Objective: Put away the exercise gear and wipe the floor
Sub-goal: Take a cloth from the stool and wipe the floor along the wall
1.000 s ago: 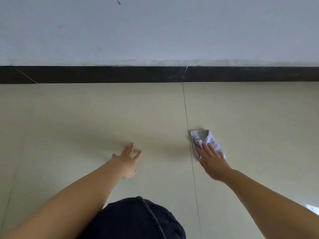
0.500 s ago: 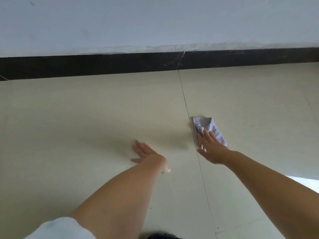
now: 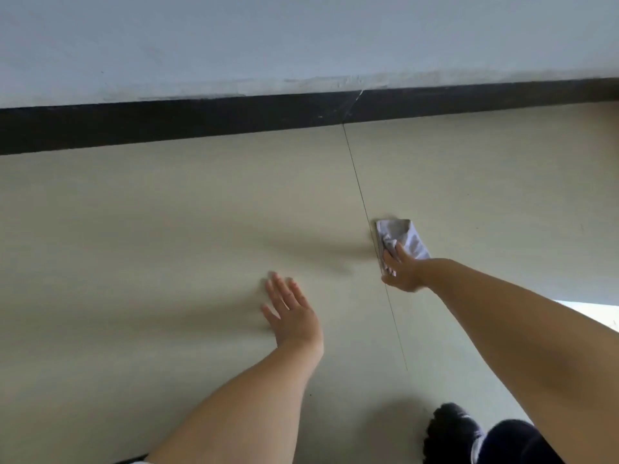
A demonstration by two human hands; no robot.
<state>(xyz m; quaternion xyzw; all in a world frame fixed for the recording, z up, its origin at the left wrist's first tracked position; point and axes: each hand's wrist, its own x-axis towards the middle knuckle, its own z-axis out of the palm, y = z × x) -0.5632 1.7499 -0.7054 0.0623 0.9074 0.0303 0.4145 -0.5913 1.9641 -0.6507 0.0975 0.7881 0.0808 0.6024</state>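
A small crumpled grey-white cloth lies on the cream tiled floor, just right of a thin tile joint. My right hand presses down on the cloth's near end with its fingers laid over it. My left hand is spread flat, fingers straight, on or just above the bare floor to the left of the joint; it holds nothing. No exercise gear is in view.
A black skirting strip runs along the base of the pale wall ahead. My black shoe and dark trouser leg sit at the bottom right. A bright patch of light falls on the floor at the right edge.
The view has tilted and shifted. My left hand has slid back toward me and a little right, palm now flat. The right hand stays on the cloth, which has barely moved.
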